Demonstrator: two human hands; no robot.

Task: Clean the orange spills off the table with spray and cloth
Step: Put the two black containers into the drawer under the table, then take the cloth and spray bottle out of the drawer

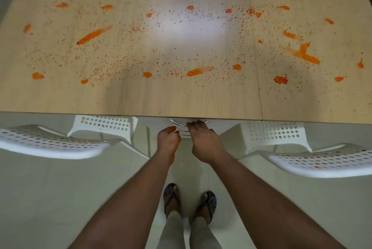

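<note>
While below its near edge — hands point(184, 136), orange spills point(94, 35) on table point(181, 103).

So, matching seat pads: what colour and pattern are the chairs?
White chairs with perforated holes, clearest in the head view.

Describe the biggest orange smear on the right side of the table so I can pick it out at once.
On the long wooden table, look at the right-hand panel beyond the seam. Mid-depth there lies the cross-shaped smear: a long streak slanting down to the right, crossed by a short upright stroke. Its neighbours are single blobs or plain streaks; only this one forms a cross.
</note>
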